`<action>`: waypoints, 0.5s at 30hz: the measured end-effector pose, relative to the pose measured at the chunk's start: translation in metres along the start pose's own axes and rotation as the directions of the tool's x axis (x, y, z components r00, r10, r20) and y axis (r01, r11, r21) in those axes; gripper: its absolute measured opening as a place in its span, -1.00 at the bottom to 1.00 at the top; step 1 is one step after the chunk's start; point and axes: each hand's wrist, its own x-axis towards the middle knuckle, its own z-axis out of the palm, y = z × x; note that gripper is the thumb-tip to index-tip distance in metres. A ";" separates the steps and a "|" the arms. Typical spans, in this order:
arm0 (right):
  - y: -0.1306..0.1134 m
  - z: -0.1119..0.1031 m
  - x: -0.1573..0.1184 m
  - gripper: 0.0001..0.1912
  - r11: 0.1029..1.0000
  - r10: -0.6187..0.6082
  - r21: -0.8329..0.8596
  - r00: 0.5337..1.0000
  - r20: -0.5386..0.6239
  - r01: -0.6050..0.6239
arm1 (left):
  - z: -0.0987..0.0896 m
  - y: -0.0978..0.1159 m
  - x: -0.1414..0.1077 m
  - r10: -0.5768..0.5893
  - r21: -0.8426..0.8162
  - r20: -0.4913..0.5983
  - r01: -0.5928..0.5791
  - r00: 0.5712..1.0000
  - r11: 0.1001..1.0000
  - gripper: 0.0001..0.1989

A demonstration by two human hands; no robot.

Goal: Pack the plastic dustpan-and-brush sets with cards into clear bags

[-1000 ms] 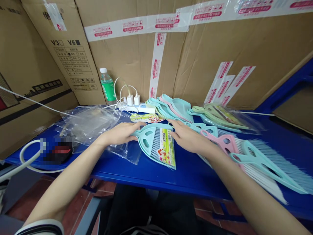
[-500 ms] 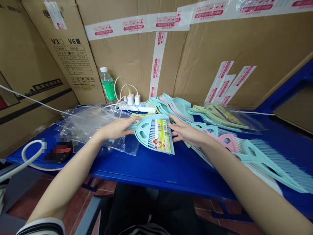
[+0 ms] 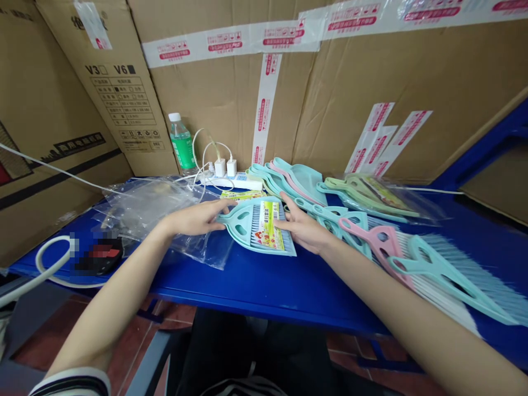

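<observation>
A light-blue dustpan [image 3: 239,225] with a brush laid in it and a yellow-green label card [image 3: 267,228] on the bristles is near the middle of the blue table. My left hand [image 3: 204,216] grips the handle end at its left. At the right edge, my right hand [image 3: 303,224] holds the dustpan set, its thumb lying over the card and its fingers behind the pan. Just right of that hand, a row of blue and pink brushes [image 3: 375,237] lies on the table, partly hidden by my right forearm.
Stacked dustpans [image 3: 303,179] and bagged sets [image 3: 371,195] lie at the back. Clear plastic bags [image 3: 144,206] are on the left, near a blurred dark object [image 3: 109,256]. A bottle [image 3: 182,146] and a power strip [image 3: 239,180] stand before the cardboard [image 3: 223,88].
My right hand has moved its thumb onto the label card. The dustpan's upper edge has dropped slightly, uncovering more of the yellow cards behind it.
</observation>
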 end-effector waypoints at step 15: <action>0.008 -0.007 0.008 0.01 0.997 -0.075 -0.003 0.997 -0.008 0.075 | 0.003 0.003 0.006 -0.077 -0.205 -0.247 0.026 0.966 0.978 -0.61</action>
